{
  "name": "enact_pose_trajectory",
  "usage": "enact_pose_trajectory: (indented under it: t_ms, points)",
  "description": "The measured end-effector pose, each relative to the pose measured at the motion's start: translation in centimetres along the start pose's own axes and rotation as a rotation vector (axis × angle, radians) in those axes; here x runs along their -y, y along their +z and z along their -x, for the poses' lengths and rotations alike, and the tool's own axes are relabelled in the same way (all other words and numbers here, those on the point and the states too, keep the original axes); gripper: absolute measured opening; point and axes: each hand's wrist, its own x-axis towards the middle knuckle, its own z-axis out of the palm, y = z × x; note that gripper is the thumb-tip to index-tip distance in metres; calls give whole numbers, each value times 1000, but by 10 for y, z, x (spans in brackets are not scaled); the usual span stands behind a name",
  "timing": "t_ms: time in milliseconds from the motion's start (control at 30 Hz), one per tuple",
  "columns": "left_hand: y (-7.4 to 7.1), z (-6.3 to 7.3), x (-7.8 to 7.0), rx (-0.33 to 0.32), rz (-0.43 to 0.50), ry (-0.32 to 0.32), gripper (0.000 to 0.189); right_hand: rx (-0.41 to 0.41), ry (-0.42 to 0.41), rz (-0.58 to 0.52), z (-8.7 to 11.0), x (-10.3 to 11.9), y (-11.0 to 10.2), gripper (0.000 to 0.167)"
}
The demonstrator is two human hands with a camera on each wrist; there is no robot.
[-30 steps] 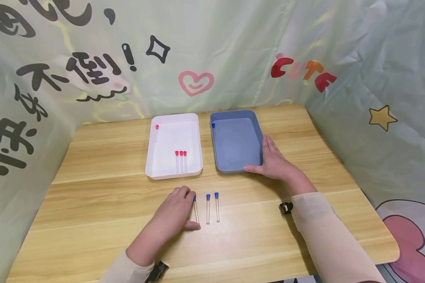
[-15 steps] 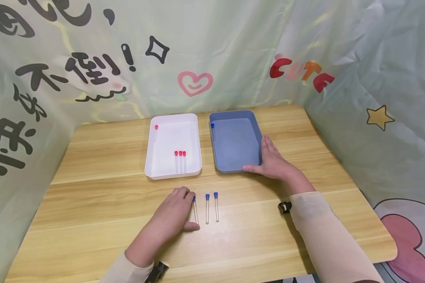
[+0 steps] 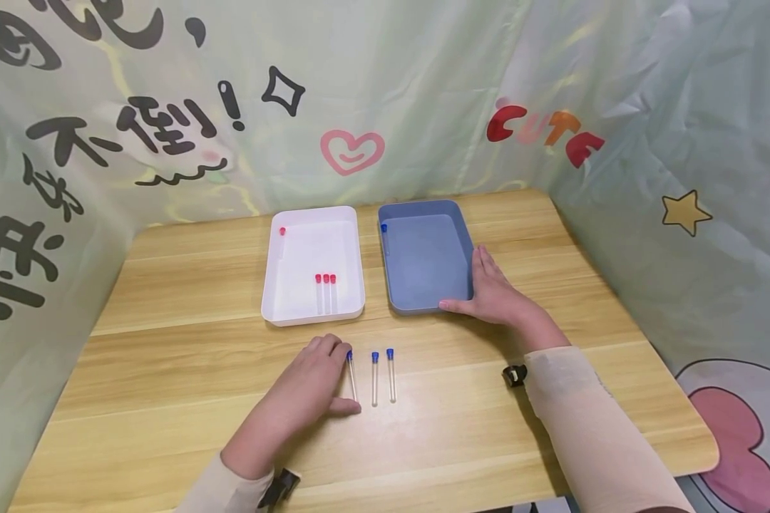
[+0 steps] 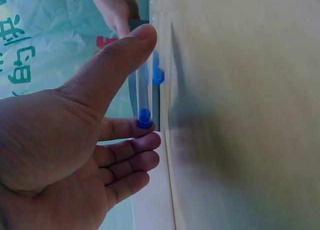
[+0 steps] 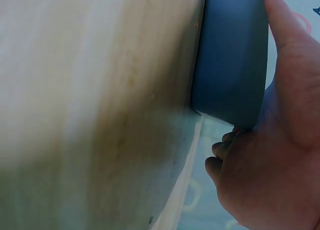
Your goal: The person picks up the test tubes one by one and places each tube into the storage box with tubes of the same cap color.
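My left hand [image 3: 308,381] pinches a slim clear test tube with a blue cap [image 3: 351,377] lengthwise, index fingertip at the cap and thumb at the lower end. In the left wrist view that test tube [image 4: 143,97] spans the gap from thumb to index finger, and the other fingers extend loosely below. Two more blue-capped tubes, one in the middle [image 3: 375,379] and one at the right [image 3: 392,375], lie side by side on the table. My right hand [image 3: 494,292] rests against the near right corner of the blue-grey tray [image 3: 426,311], fingers straight along its side and thumb at the front wall.
A white tray [image 3: 312,320] stands left of the blue-grey one. It holds several red-capped tubes [image 3: 326,292]. One blue-capped tube [image 3: 384,229] lies along the blue-grey tray's left wall. Printed cloth [image 3: 423,107] surrounds the wooden table [image 3: 186,299] at the back and sides.
My left hand and the tube it pinches have shifted slightly away from me and to the left. My right hand keeps its place at the tray corner.
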Motion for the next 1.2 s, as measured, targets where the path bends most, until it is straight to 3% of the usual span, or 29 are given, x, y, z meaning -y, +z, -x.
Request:
enact_pose_trajectory:
  t_ms: [833,1200]
  points:
    - [-25,-8,3,-58,-10,0,95,7,1,-10,1,0,-1,148]
    - [-27,-13,5,-92,-37,28,94,15,-7,-4,0,1,-2,146]
